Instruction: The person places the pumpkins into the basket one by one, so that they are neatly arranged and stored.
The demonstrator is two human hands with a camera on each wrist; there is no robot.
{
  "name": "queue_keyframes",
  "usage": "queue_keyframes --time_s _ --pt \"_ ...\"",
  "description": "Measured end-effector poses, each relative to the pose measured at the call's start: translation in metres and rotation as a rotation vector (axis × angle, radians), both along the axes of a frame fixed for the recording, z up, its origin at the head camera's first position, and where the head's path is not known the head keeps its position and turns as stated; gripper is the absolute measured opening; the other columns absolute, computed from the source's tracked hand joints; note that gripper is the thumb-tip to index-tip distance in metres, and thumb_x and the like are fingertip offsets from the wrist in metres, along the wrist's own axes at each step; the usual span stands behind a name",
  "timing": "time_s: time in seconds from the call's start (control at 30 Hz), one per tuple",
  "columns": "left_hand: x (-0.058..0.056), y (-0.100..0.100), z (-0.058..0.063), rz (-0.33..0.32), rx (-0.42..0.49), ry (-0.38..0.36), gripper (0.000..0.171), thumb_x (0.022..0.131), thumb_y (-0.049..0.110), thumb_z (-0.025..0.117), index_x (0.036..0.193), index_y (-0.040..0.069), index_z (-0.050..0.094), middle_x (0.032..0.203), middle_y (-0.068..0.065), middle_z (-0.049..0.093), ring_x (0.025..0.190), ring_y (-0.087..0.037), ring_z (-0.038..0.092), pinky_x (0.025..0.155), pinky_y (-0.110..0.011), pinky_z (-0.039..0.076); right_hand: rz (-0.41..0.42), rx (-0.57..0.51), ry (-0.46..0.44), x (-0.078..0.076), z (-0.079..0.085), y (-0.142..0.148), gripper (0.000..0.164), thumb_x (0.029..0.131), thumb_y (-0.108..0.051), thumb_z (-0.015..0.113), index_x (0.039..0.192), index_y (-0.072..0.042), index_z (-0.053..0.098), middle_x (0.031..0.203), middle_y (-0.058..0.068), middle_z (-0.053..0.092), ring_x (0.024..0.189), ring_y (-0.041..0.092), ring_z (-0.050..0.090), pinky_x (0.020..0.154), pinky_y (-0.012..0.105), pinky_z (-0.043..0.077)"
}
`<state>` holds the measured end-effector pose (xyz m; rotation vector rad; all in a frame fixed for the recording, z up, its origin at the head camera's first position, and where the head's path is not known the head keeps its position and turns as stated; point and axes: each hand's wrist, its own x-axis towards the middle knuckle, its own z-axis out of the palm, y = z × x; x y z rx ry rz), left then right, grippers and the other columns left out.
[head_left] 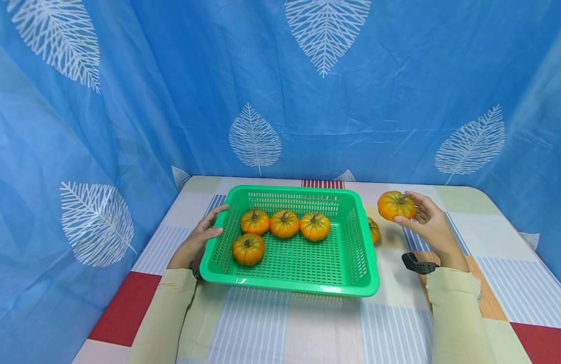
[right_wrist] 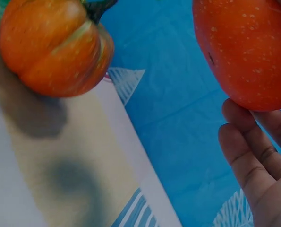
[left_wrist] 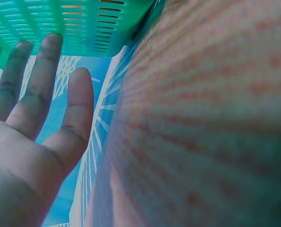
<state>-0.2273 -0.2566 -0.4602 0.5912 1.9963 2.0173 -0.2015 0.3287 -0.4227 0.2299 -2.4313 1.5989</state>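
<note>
My right hand (head_left: pixel 430 221) holds a small orange pumpkin (head_left: pixel 396 205) above the table, right of a green plastic basket (head_left: pixel 289 285). The right wrist view shows the held pumpkin (right_wrist: pixel 246 52) resting against the fingertips, its upper part cut off by the frame. A second pumpkin (head_left: pixel 374 230) sits on the table against the basket's right side, partly hidden by the rim. Inside the basket are several pumpkins (head_left: pixel 285 224), three in a row at the back and one at front left. At the basket's left side is my left hand (head_left: pixel 199 241), its extended fingers (left_wrist: pixel 45 71) at the slotted wall.
A patchwork-patterned tablecloth (head_left: pixel 326 331) covers the table. Behind and to the left hangs a blue curtain (head_left: pixel 189 101) with white leaf prints. A dark band with a black device (head_left: pixel 419 264) is on the right wrist.
</note>
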Motion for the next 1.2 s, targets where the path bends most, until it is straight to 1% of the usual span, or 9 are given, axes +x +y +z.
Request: queue_keyframes --time_s 0.1,0.27,0.43,0.5,0.6,0.7,0.77,0.97,1.2 --pt "-0.001 0.0 -0.001 0.003 -0.006 0.001 0.063 0.107 0.021 0.054 0.167 0.021 0.034 0.167 -0.029 0.026 0.125 -0.014 0.06 0.101 -0.033 0.058 0.031 0.028 0.019 0.0 0.004 -0.004 0.072 0.101 -0.006 0.076 0.164 -0.002 0.041 0.145 -0.012 0.051 0.121 -0.006 0.052 0.097 0.006 0.045" --pt "-0.001 -0.001 -0.001 0.007 -0.009 -0.003 0.065 0.107 0.022 0.054 0.168 0.02 0.032 0.168 -0.03 0.025 0.125 -0.014 0.06 0.1 -0.032 0.058 0.078 0.043 0.031 0.002 0.012 -0.01 0.071 0.1 -0.003 0.076 0.162 -0.002 0.043 0.146 -0.01 0.052 0.123 -0.006 0.052 0.099 0.006 0.045" --pt "0.0 -0.001 0.0 0.0 -0.004 0.006 0.067 0.107 0.024 0.055 0.169 0.017 0.03 0.168 -0.033 0.023 0.125 -0.012 0.06 0.099 -0.031 0.058 0.107 0.075 0.038 0.005 0.021 -0.017 0.071 0.099 -0.003 0.077 0.162 0.0 0.043 0.152 0.002 0.051 0.123 -0.007 0.052 0.099 0.006 0.045" --pt "-0.001 -0.001 0.0 -0.004 0.003 0.001 0.068 0.107 0.025 0.056 0.17 0.017 0.029 0.168 -0.033 0.022 0.125 -0.012 0.059 0.099 -0.03 0.058 0.124 0.09 0.049 0.006 0.025 -0.021 0.071 0.099 -0.002 0.078 0.161 0.002 0.043 0.152 0.005 0.05 0.123 -0.007 0.052 0.099 0.006 0.044" --pt "0.0 -0.001 0.0 -0.007 0.009 -0.01 0.069 0.107 0.026 0.057 0.17 0.017 0.029 0.168 -0.033 0.022 0.125 -0.012 0.059 0.099 -0.031 0.058 0.15 0.102 0.071 0.007 0.029 -0.026 0.07 0.098 0.0 0.077 0.159 0.005 0.044 0.148 -0.002 0.051 0.121 -0.006 0.054 0.098 0.006 0.045" --pt "-0.001 -0.001 0.0 0.002 -0.005 -0.013 0.07 0.107 0.025 0.056 0.17 0.016 0.028 0.169 -0.032 0.021 0.126 -0.012 0.059 0.099 -0.031 0.058 0.179 0.105 0.094 0.008 0.032 -0.031 0.069 0.097 0.003 0.077 0.157 0.007 0.045 0.142 -0.013 0.052 0.119 -0.005 0.056 0.098 0.006 0.045" --pt "-0.001 -0.001 0.0 0.011 -0.021 -0.014 0.071 0.106 0.025 0.056 0.17 0.015 0.027 0.171 -0.031 0.02 0.126 -0.012 0.059 0.099 -0.031 0.058 0.197 0.104 0.107 0.008 0.033 -0.034 0.068 0.096 0.004 0.077 0.156 0.008 0.046 0.14 -0.017 0.052 0.119 -0.005 0.056 0.098 0.006 0.045" --pt "0.0 -0.001 0.002 0.027 -0.044 -0.026 0.073 0.106 0.028 0.058 0.171 0.017 0.027 0.174 -0.027 0.018 0.128 -0.012 0.057 0.1 -0.03 0.057 0.251 0.092 0.133 0.008 0.035 -0.043 0.066 0.092 0.008 0.079 0.152 0.008 0.05 0.14 -0.018 0.054 0.12 -0.003 0.058 0.101 0.007 0.045" --pt "-0.001 -0.001 0.002 0.017 -0.038 -0.011 0.072 0.106 0.026 0.057 0.171 0.016 0.027 0.172 -0.03 0.019 0.127 -0.013 0.058 0.1 -0.031 0.058 0.318 0.077 0.137 0.006 0.036 -0.055 0.065 0.091 0.012 0.078 0.15 0.012 0.05 0.139 -0.016 0.055 0.114 0.002 0.061 0.102 0.009 0.045"
